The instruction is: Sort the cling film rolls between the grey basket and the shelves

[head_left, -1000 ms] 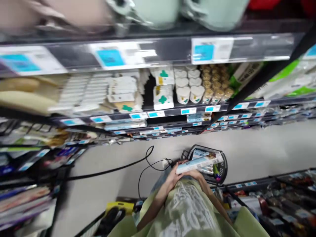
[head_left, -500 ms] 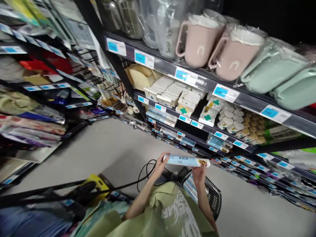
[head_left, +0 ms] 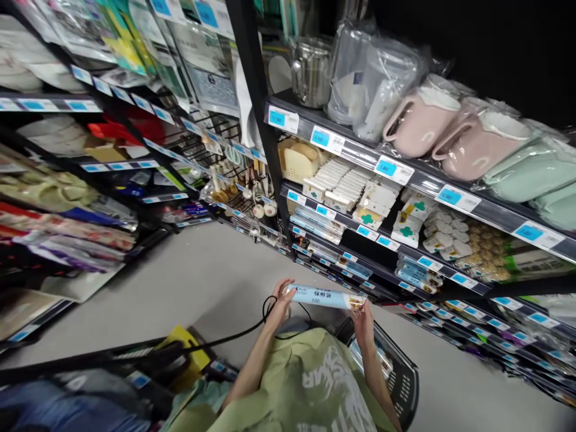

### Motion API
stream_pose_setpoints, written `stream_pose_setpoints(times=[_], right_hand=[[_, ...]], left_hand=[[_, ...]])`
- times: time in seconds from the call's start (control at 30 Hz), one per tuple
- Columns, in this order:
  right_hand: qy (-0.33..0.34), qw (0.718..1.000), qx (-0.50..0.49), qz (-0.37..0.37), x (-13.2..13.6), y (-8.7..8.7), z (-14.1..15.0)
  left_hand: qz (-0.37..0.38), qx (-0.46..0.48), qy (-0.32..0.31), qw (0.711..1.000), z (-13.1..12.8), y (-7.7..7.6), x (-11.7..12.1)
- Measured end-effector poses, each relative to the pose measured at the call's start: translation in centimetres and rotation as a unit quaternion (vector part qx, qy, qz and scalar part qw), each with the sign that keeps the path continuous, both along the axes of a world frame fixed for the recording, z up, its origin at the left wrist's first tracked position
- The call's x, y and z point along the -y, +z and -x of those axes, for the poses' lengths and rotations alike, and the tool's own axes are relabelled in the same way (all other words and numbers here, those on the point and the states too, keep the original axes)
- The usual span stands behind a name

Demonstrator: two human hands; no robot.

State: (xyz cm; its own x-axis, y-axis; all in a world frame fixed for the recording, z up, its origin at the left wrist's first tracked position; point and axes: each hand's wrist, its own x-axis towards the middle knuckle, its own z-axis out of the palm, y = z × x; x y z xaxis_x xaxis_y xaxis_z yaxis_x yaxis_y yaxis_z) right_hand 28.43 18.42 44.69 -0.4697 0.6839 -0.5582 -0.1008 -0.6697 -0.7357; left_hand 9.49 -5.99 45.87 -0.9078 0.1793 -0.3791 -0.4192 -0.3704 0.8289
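A tall set of shelves (head_left: 423, 182) filled the far side, with wrapped pink mugs (head_left: 423, 123) on an upper tier and rows of blue-and-white packs (head_left: 414, 275) lower down. A dark basket (head_left: 407, 375) stood beside the person's right forearm, more blue packs showing inside it. Between the shelves and the shirt (head_left: 310, 375), clear of both shelf and basket, a long slim pack (head_left: 324, 298) was held roughly level in the air, its "100" facing up.

It looked light for its length, probably a roll under a printed wrapper, firm along the middle but likely to give a little if squeezed hard. The glossy surface would probably be slick, so a loose pinch could let it turn or slide; breakage seemed unlikely. A grip near both ends looked sound for keeping it level, and one hand around the middle would probably do as well.

The left hand (head_left: 279, 306) was curled around the plain end, thumb over the top. The right hand (head_left: 363, 321) gripped the end with the food picture, though its fingers were partly hidden.
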Motion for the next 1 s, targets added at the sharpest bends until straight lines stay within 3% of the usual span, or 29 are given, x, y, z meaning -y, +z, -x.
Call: stream_pose_setpoints(times=[0.23, 0.47, 0.73, 1.0], right_hand=[[-0.002, 1.0, -0.023, -0.017, 5.3, 0.2, 5.2], [-0.049, 0.996, -0.026, -0.064, 9.5, 0.3, 7.7], [-0.146, 0.988, -0.011, -0.056, 14.3, 1.2, 8.8], [-0.16, 0.985, -0.017, -0.062, 15.1, 1.8, 9.4]], left_hand=[[-0.033, 0.128, 0.072, 0.989, 6.5, 1.2, 3.0], [-0.044, 0.131, 0.011, 0.99, 11.0, 0.6, 6.7], [-0.053, 0.095, -0.052, 0.993, 12.6, 0.6, 9.6], [-0.01, 0.021, -0.102, 0.994, 13.5, -1.2, 11.2]])
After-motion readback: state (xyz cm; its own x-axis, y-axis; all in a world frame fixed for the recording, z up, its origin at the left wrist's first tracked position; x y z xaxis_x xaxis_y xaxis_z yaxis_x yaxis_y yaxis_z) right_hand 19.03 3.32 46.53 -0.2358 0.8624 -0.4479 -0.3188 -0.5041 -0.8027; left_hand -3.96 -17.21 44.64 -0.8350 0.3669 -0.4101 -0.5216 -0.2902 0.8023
